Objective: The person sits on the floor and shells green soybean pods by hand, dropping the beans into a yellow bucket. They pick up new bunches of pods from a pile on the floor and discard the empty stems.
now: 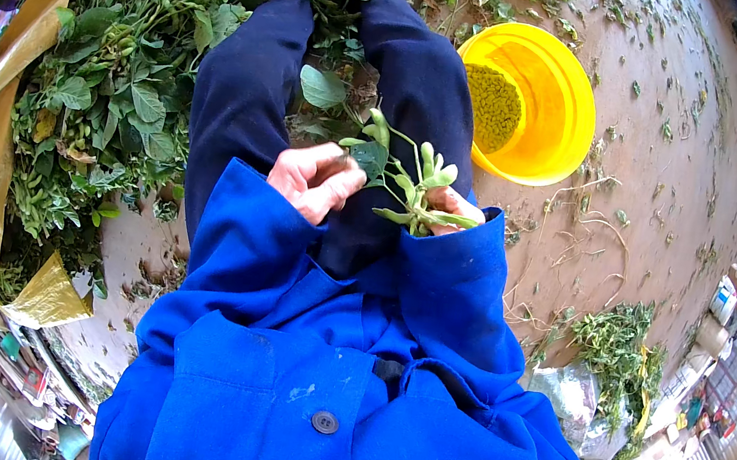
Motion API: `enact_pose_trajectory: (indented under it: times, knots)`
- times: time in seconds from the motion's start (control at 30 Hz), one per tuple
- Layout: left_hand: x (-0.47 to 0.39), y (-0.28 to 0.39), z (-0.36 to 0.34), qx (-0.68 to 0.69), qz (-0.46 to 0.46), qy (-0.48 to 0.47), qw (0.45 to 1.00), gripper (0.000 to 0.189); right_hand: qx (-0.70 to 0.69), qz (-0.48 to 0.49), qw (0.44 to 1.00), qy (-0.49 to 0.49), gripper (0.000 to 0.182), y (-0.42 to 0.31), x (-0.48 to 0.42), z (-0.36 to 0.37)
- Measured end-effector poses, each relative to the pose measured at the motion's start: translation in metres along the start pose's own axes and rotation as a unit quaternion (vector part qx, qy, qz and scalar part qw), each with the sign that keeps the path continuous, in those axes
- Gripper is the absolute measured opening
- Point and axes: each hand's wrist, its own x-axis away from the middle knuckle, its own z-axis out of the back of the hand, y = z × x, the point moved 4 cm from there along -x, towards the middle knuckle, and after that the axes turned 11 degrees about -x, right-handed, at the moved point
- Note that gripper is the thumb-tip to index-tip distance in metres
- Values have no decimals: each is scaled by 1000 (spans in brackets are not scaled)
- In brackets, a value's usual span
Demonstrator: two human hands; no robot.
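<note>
My right hand grips a sprig of green soybean pods above my lap, its fingers partly hidden by the pods. The pods spread up and to the left from the hand. Beside the sprig, my left hand has its fingers curled, with the thumb against a dark green leaf. Whether those fingertips pinch anything is hidden. Just beyond my right knee stands a yellow plastic bucket, with many small green beans at its bottom.
A large heap of soybean plants lies left of my legs, beside a yellow woven sack. More leafy stems lie between my legs. Loose stalks and leaf scraps litter the floor on the right. Behind them sits a plastic bag by wilted greens.
</note>
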Motion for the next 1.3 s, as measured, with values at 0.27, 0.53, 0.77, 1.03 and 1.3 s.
enact_pose_trajectory:
  times: [0.27,0.53,0.77,1.03,1.3]
  knots:
    - [-57,16,-17,0,21,-98,995,21,227,-41,970,-75,27,-26,4,-32]
    - [-52,2,6,194,104,-8,975,13,353,-14,924,-146,28,-41,-15,-61]
    - [-37,5,33,242,26,100,965,12,172,43,981,-74,24,-24,-38,-71]
    - [-26,26,43,235,4,198,952,10,111,-18,993,-25,20,-7,-48,-83]
    - [-23,56,49,1,-177,293,940,8,176,-82,973,-121,26,23,-36,-80]
